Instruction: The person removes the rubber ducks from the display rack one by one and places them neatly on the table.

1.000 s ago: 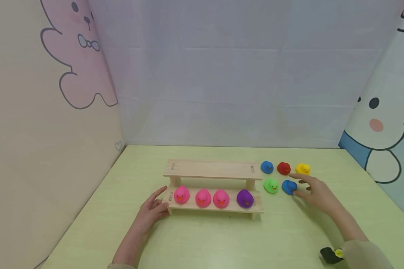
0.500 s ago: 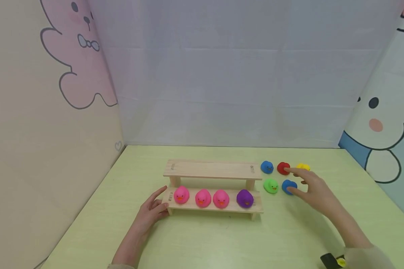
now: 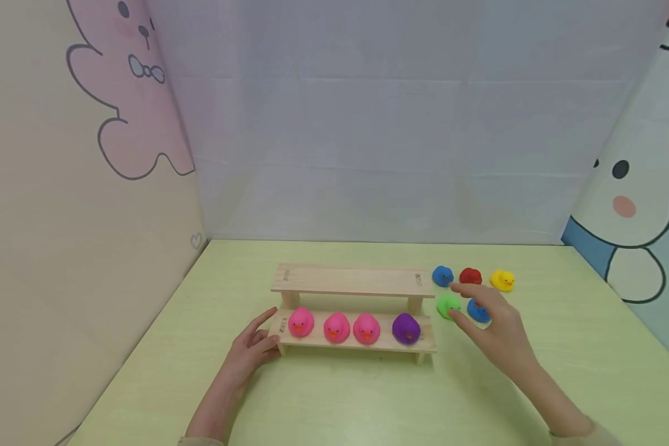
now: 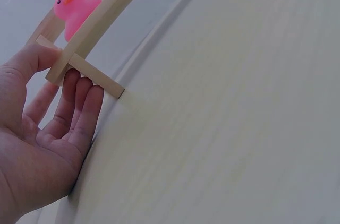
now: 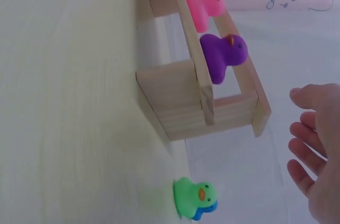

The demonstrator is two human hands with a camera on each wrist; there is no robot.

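A two-step wooden shelf (image 3: 351, 280) stands on the table. Its lower step carries three pink rubber ducks (image 3: 337, 327) and, to their right, a purple rubber duck (image 3: 406, 329). My left hand (image 3: 251, 352) grips the shelf's left end; in the left wrist view the thumb (image 4: 40, 59) lies at the board's edge and the other fingers curl beneath, by the leg. Right of the shelf, my right hand (image 3: 498, 331) hovers over a green rubber duck (image 3: 448, 306), thumb and fingers spread apart and holding nothing. It partly hides a blue rubber duck (image 3: 478, 311).
Behind the right hand, another blue duck (image 3: 443, 276), a red duck (image 3: 471, 275) and a yellow duck (image 3: 503, 280) form a back row on the table. A pale curtain (image 3: 334, 155) hangs along the table's far edge.
My right hand has moved left, from around the nearer blue duck and the red duck to the green duck. The left hand and the shelf have stayed put.
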